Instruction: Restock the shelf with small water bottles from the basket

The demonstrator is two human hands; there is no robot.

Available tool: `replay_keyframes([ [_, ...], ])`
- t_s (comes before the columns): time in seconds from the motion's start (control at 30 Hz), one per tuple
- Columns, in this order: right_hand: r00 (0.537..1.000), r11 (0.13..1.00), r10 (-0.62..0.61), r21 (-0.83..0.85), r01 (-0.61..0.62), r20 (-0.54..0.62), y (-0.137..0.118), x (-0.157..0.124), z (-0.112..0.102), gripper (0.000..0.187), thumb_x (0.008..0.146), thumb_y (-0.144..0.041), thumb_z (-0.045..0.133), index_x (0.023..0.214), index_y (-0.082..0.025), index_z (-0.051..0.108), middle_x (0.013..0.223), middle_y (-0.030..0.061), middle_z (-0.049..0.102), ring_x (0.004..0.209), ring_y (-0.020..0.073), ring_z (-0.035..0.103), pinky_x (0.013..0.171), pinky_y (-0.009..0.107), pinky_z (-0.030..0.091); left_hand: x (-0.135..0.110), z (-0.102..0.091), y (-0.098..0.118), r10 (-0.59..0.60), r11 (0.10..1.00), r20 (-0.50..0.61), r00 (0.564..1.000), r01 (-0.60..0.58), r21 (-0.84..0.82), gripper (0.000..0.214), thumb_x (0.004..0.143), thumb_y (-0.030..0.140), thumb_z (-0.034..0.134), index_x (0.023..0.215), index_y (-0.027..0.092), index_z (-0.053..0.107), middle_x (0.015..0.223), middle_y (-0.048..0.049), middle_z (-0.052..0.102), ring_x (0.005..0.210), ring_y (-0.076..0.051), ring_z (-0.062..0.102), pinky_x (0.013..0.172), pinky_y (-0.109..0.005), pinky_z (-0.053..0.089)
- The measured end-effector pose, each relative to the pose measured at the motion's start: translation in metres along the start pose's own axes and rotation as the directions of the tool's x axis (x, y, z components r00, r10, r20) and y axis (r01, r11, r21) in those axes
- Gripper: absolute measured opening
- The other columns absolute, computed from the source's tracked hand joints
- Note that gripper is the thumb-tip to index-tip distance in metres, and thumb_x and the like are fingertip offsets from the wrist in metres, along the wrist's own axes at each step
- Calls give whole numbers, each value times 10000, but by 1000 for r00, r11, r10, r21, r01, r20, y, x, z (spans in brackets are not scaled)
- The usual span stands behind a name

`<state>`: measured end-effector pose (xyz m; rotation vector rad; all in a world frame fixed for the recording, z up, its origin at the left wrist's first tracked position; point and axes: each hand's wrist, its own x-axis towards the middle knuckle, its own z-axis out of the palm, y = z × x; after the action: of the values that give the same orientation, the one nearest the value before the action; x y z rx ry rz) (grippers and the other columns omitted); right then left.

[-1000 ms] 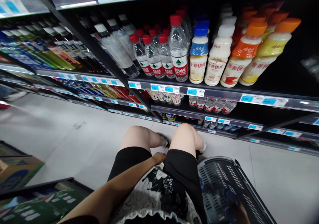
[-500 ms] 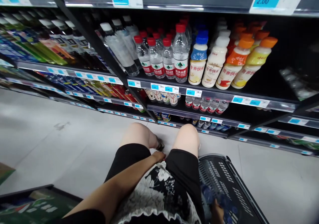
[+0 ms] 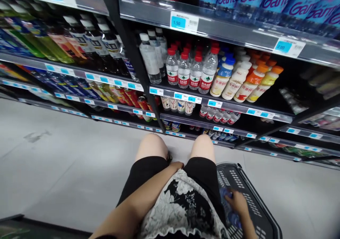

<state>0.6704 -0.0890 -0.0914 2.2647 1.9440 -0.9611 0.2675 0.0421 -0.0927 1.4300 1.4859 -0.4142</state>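
Note:
My right hand [image 3: 239, 203] is inside the dark grey shopping basket [image 3: 261, 210] on my right. Its fingers are closed around the upper end of a blue plastic bottle [image 3: 226, 194]. More blue bottle plastic shows just below, partly hidden by the hand and by my shorts. My left hand [image 3: 176, 165] rests in my lap between my thighs, at the edge of the floral cloth [image 3: 172, 203]. Its fingers are tucked out of sight, so their state cannot be made out.
Dark shelving stands in front, with red-capped water bottles [image 3: 196, 70], milk drinks [image 3: 236, 80] and blue-labelled bottles [image 3: 277, 1]. Tea bottles [image 3: 90, 37] fill the shelf at left. Grey floor [image 3: 58, 161] lies around my knees; a dark box edge [image 3: 16, 219] is at lower left.
My view has tilted up and shifted, bringing the upper blue bottles into sight. My right hand has come up higher in the basket with the blue bottle. The left hand stays in my lap.

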Motion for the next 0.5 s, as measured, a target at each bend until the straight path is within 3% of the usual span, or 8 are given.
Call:
replay_keyframes([
  [0.07,999,996,-44,-72,44,2,-27,8,-39,493,765,-525,508,986,-237,841,930,127,773,937,395,745,847,469,574,-5,-3,0,-33,999,22,999,33,-30,191,881,261,758,1037,153,727,1131,-82,749,1133,-252,689,1030,-470,537],
  [0.17,974,991,-121,-76,108,-194,-78,6,-98,518,824,-562,537,1068,-224,844,1013,128,775,918,362,746,813,429,560,-16,-8,-1,-37,993,-42,998,32,-112,277,852,148,711,1126,182,730,1271,-132,728,1267,-294,641,1104,-473,476],
  [0.27,845,965,-241,-23,262,-477,-137,-9,-148,518,864,-591,577,1061,-195,846,965,117,774,759,280,725,702,360,533,-26,-13,-3,-19,970,-144,989,-16,-242,355,887,125,615,1228,163,705,1339,-170,697,1320,-294,609,1142,-434,432],
  [0.37,728,927,-232,80,367,-645,-196,-27,-183,465,851,-544,648,1013,-158,850,661,57,677,508,160,534,575,298,461,-32,-16,-2,0,905,-202,979,-86,-416,373,937,162,540,1288,141,663,1347,-169,692,1294,-249,623,1131,-377,443],
  [0.43,737,894,-126,246,374,-664,-228,-34,-195,432,825,-510,694,1012,-153,849,555,18,580,468,128,436,515,268,407,-34,-19,1,32,831,-196,980,-135,-540,393,973,218,506,1339,134,622,1355,-165,690,1251,-218,650,1088,-336,477],
  [0.5,802,815,-1,464,346,-597,-252,-37,-198,420,790,-481,722,1010,-145,845,531,8,551,453,115,406,460,243,343,-38,-21,3,100,722,-156,983,-180,-668,431,1022,302,445,1398,134,573,1360,-162,689,1186,-195,686,1023,-300,513],
])
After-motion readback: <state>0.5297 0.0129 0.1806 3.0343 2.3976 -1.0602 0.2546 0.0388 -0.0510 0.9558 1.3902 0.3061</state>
